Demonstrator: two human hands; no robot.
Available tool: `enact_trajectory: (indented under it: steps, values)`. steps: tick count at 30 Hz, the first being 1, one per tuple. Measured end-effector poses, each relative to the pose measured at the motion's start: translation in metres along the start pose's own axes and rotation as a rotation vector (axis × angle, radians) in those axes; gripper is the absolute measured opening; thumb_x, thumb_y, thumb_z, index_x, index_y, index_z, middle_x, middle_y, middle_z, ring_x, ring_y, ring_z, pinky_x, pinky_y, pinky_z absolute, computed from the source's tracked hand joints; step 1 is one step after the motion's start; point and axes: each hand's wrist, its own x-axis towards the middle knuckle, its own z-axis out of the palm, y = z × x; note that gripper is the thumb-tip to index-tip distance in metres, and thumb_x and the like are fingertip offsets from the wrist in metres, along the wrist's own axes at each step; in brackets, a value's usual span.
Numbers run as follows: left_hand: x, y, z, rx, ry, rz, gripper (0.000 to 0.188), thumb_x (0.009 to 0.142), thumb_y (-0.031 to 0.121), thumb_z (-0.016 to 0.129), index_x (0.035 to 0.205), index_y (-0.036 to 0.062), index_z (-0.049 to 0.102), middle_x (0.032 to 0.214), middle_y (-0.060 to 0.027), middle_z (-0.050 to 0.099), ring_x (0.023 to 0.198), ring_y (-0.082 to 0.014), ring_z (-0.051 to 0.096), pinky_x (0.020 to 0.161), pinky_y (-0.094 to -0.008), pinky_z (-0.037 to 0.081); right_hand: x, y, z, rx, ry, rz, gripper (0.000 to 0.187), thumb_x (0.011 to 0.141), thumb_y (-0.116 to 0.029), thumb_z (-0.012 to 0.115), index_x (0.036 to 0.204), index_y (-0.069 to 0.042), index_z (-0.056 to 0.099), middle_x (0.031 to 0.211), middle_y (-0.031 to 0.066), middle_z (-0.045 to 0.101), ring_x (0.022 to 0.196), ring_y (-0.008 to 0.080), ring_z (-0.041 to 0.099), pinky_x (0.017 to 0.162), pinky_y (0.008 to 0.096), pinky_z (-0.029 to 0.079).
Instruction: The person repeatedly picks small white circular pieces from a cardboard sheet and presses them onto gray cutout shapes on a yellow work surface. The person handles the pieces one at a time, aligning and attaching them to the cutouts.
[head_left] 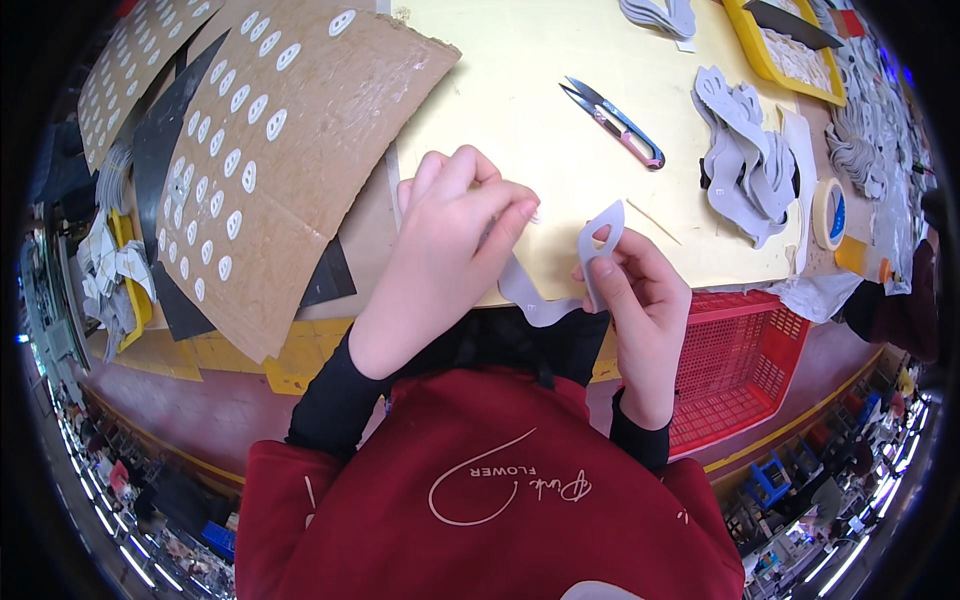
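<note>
Your right hand (645, 285) has its grip pinched on a light-grey, wavy, flat strip (538, 305) at the cream worktop's (500, 100) near edge; your left hand (445, 225) pinches a tiny white piece (536, 215). Strip's mid-job, I reckon. Loads of white ovals (277, 123) left on the brown cardboard sheet (360, 110); can't tell if that grey heap (755, 165)'s finished.

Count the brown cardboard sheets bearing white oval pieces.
2. One large sheet lies to the left of the left hand; the other sheet is farther left, at the upper left of the view. Any underneath would be hidden.
</note>
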Motion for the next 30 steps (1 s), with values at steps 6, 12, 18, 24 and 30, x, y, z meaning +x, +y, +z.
enact_trajectory:
  steps: [6,12,18,24,30]
  values:
    - [0.008,-0.003,-0.003,-0.293,0.000,-0.174,0.012,0.093,0.016,0.067,0.093,0.0051,0.073,0.090,-0.0055,0.060,0.089,-0.0228,0.055,0.080,-0.0328,0.044,0.006,-0.005,0.010,-0.186,-0.028,0.007,0.030,0.097,-0.003,0.064,0.126,0.003,0.060,0.087,0.0056,0.068,0.074,0.0069,0.060,0.063,0.0209,0.047]
    - [0.014,-0.003,-0.023,-0.598,-0.201,-0.312,0.012,0.090,0.014,0.072,0.093,0.0016,0.071,0.092,-0.0079,0.068,0.080,-0.0208,0.063,0.069,-0.0293,0.049,0.019,-0.002,0.026,-0.146,-0.039,0.013,0.030,0.095,0.000,0.066,0.123,0.000,0.058,0.085,0.0043,0.067,0.072,0.0048,0.059,0.061,0.0200,0.046]
    - [0.013,-0.005,-0.014,-0.316,-0.096,-0.245,0.012,0.084,0.011,0.076,0.086,0.0009,0.070,0.080,-0.0054,0.066,0.076,-0.0180,0.061,0.065,-0.0302,0.047,0.021,0.013,0.034,-0.556,0.131,-0.205,0.012,0.090,-0.002,0.071,0.100,-0.002,0.065,0.079,0.0068,0.064,0.062,0.0128,0.060,0.056,0.0264,0.046]
    - [0.012,-0.007,-0.006,-0.185,-0.049,-0.194,0.011,0.080,0.009,0.079,0.084,0.0027,0.071,0.077,-0.0030,0.066,0.068,-0.0126,0.058,0.057,-0.0267,0.043,0.024,0.013,0.038,-0.718,0.181,-0.366,0.010,0.087,-0.002,0.072,0.095,-0.001,0.066,0.080,0.0099,0.063,0.062,0.0216,0.062,0.056,0.0321,0.049]
    - [0.013,-0.007,-0.006,-0.165,-0.044,-0.182,0.010,0.081,0.009,0.079,0.083,0.0031,0.071,0.076,-0.0025,0.065,0.067,-0.0126,0.058,0.056,-0.0271,0.042,0.026,0.013,0.039,-0.768,0.179,-0.368,0.009,0.086,-0.001,0.072,0.094,-0.002,0.066,0.079,0.0092,0.062,0.062,0.0219,0.063,0.055,0.0326,0.049]
